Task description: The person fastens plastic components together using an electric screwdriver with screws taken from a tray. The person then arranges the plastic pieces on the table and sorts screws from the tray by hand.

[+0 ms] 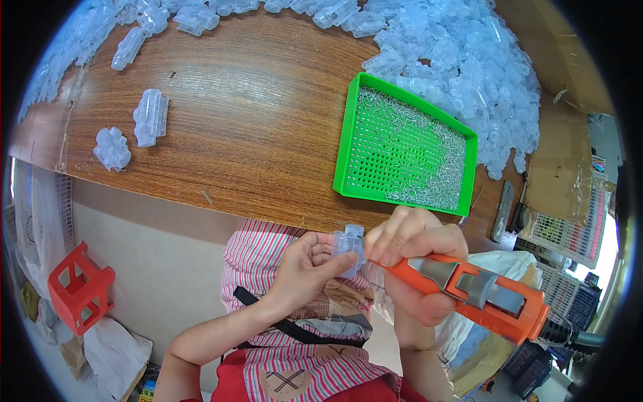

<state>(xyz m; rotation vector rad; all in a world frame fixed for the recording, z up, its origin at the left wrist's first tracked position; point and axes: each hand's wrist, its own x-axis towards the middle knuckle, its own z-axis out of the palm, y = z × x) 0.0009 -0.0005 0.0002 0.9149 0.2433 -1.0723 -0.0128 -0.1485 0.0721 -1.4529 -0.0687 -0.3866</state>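
Observation:
My left hand (309, 268) pinches a clear plastic part (349, 242) between thumb and fingers, just below the table's front edge. My right hand (418, 258) is closed around an orange power screwdriver (479, 288) with a metal lever on its side and a dark cord or hose at its back end. The front of the tool points at the plastic part. My right fingertips are close to that part and hide the tool's tip, so I cannot tell whether it touches. Beyond my right hand, a green perforated tray (340, 161) holds many small silvery metal pieces, perhaps screws.
A big heap of clear plastic parts (455, 60) covers the table's back right, with more along the back edge. Two similar pieces (151, 117) lie at the left of the wooden table (254, 114). A red stool (79, 288) stands on the floor at left.

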